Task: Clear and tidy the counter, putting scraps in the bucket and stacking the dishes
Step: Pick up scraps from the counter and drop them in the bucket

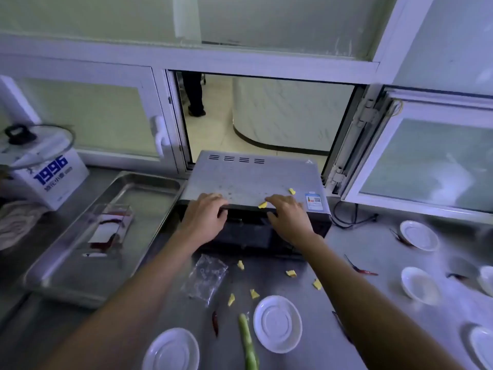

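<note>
Both hands rest on the front top edge of a grey countertop oven (pixel 250 177). My left hand (pixel 205 217) curls over that edge at the left. My right hand (pixel 288 217) lies at the right, fingers spread beside a yellow scrap (pixel 262 205); another scrap (pixel 291 191) sits on the oven top. Several yellow scraps (pixel 290 273) litter the steel counter (pixel 373 263) in front. White saucers stand near me (pixel 277 323), (pixel 172 351) and to the right (pixel 418 235), (pixel 420 285). A green pepper (pixel 248 343), red chillies (pixel 362 271) and a clear plastic bag (pixel 206 279) lie among them.
A steel tray (pixel 88 263) at the left holds a clear container with chillies (pixel 110 231). Behind it stands a white box marked 1996 (pixel 53 180) with a glass lid on top. An open hatch behind the oven shows a person's legs (pixel 194 97). A black cable (pixel 346 220) trails right.
</note>
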`<state>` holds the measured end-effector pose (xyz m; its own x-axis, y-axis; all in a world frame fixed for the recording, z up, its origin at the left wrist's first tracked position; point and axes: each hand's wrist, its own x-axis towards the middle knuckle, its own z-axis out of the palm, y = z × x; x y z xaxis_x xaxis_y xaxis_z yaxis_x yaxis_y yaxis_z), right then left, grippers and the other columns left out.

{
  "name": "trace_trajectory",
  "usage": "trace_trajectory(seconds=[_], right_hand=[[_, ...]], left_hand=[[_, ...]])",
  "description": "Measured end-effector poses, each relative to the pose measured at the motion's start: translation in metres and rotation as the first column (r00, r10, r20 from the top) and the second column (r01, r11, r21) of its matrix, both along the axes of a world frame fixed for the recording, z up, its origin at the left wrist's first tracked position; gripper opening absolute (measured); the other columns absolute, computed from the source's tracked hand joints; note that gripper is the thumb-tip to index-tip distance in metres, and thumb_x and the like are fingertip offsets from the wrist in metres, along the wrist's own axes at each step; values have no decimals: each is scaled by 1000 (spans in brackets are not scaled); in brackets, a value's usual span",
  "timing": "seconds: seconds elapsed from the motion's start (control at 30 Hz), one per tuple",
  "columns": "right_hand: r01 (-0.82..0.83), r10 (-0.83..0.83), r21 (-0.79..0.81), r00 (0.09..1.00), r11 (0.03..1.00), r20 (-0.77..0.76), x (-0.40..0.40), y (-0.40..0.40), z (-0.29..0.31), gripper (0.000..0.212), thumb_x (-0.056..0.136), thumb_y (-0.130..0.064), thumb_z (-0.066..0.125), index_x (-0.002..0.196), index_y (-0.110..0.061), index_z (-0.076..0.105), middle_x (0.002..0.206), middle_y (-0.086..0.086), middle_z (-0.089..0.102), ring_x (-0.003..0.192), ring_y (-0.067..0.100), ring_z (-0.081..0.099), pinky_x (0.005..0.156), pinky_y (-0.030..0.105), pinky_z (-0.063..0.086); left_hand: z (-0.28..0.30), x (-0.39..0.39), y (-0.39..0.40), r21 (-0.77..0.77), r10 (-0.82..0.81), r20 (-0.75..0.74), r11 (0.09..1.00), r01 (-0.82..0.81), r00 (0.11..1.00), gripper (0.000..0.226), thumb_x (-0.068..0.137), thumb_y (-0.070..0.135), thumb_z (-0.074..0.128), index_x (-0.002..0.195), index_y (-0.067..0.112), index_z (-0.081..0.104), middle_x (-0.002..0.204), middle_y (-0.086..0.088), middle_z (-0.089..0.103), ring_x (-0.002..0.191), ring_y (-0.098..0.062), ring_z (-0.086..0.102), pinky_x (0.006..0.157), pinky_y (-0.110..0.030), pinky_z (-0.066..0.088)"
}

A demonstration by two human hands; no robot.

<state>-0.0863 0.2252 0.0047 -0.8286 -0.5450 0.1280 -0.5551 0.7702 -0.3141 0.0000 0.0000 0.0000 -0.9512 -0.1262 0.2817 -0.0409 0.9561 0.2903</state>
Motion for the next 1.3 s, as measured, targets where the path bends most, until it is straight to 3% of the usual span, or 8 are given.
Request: trace_trajectory(seconds=[0.17,0.4,0.63,0.9,1.13,1.3], right_hand=[[55,-45,140,996,989,-70,-5,-16,-13,42,97,-19,53,138,-23,54,150,-1,48,134,27,40,102,41,34],[69,-32,212,985,975,-171,-10,-20,-24,34,98,-22,52,131,-26,60,141,-3,55,128,26,44,97,40,33],[79,-61,68,972,995,-226,-8,-26,-30,19,93,-18,63,110,-14,71,126,5,66,115,33,56,90,44,40],[64,-52,28,950,998,-307,-6,-32,-33,5,90,-13,68,93,-14,72,104,2,71,94,32,59,80,42,44],[67,-83,-55,913,996,-400,-1,-34,-36,12,85,-4,70,80,-15,68,85,0,70,77,30,58,71,40,46],[67,-108,-115,911,991,-399,8,-40,-35,11,87,-7,69,78,-14,69,82,-1,70,77,29,60,71,40,46]], left_hand=[[-15,-10,-9,-36,-36,-7,999,36,999,25,89,27,66,112,20,70,119,4,65,113,-21,54,90,-44,49],[-19,-24,-30,-30,1,-39,1000,-2,999,27,89,23,64,115,18,66,123,0,62,116,-24,51,91,-49,48],[-24,-28,-43,-72,5,-45,997,-8,999,22,88,22,64,110,24,64,115,7,63,107,-22,54,81,-43,48],[-26,-37,-51,-78,-33,-59,997,28,998,21,88,23,67,108,23,70,105,8,68,101,-21,55,77,-40,45],[-27,-44,-55,-94,-61,-50,994,56,997,27,88,37,70,109,21,72,95,4,64,96,-22,53,77,-42,44],[-25,-49,-54,-71,-56,-14,996,55,998,29,89,39,69,111,22,71,99,5,63,101,-22,51,81,-41,41]])
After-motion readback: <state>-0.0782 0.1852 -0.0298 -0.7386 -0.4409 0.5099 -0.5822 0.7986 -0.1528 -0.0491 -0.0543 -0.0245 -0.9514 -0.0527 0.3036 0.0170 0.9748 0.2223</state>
